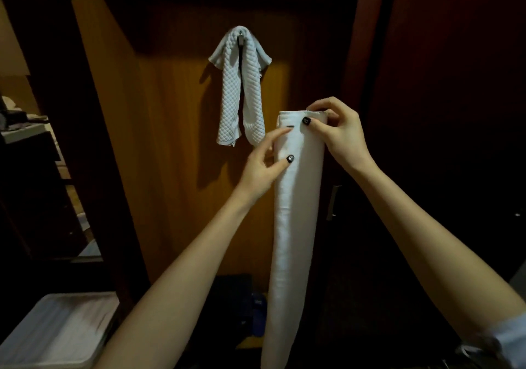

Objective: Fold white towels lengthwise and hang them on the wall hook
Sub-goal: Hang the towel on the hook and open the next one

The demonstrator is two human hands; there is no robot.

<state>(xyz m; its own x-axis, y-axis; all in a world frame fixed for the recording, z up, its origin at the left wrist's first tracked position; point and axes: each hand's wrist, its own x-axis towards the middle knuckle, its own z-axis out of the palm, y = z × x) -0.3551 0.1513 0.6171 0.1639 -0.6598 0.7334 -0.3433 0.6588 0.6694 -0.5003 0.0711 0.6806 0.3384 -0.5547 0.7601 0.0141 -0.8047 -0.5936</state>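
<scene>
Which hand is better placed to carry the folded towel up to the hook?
Probably the right hand: it pinches the top end of the white towel, below the hook. The left hand only touches its side.

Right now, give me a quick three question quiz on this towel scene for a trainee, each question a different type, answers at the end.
1. True or false: a quilted towel already hangs on the wall hook.
2. Which of the hands pinches the top corner of the folded white towel? A) left hand B) right hand C) neither
3. In a few words: where does the left hand touch the folded white towel?
Key: 1. True. 2. B. 3. On its left edge, a little below the top.
</scene>
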